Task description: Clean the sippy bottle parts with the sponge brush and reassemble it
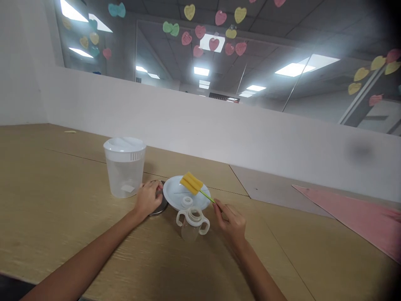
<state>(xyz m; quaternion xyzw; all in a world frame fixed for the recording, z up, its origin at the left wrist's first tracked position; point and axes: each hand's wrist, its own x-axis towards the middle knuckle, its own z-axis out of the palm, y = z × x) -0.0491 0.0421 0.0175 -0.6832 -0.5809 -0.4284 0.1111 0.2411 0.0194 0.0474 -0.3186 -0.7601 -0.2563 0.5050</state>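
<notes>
My right hand [231,220] pinches the thin green handle of a bottle brush with a yellow sponge head [191,183], which hovers over a white plate [175,194]. A small white ring [187,201] lies on the plate. Just in front stands a clear baby bottle with two white handles [192,221], its top uncovered. My left hand [148,199] is curled over a round metal lid or dish [159,205] to the left of the plate.
A clear plastic pitcher with a white lid [124,166] stands left of my left hand. A white partition wall [219,133] runs behind the wooden table [62,200]. A pink sheet [360,219] lies at the right, on a grey mat [266,186].
</notes>
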